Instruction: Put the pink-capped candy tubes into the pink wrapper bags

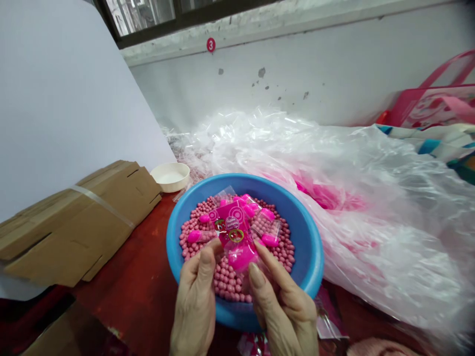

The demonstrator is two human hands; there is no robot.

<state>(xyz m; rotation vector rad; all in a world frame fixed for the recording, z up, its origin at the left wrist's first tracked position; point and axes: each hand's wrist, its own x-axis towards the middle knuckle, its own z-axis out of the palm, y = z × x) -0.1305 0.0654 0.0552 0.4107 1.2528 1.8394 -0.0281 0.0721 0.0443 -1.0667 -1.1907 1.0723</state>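
Above the middle of a blue basin (316, 264), a pink packet (237, 232) is held up, its long axis running away from the wearer and leaning a little to the left. Its printed end points toward the far rim, and its clear end, with a bright pink piece showing inside, points back toward the near rim. Both hands grasp it: the left hand (196, 299) pinches its left edge between thumb and fingers, thumb uppermost, while the right hand (287, 309) grips the right side of the clear end, thumb and forefinger stretched forward. Both wrists come in from the near side, across the basin's near rim. Under the packet, the basin carries round pink beads (228, 284) and several clear pouches with pink-capped containers (200, 236). The basin sits on a red desk (129, 282); printed packets (328, 311) lie by its near right side, with a pink cloth (378, 347) in the near right corner of the view. Toward the desk's left side lie flattened cardboard (85, 217) and a white bowl (174, 186), before a white panel (74, 99). Crumpled clear plastic (378, 183) covers the desk's right and far sides, below a scuffed wall (334, 74) and a window (143, 15).
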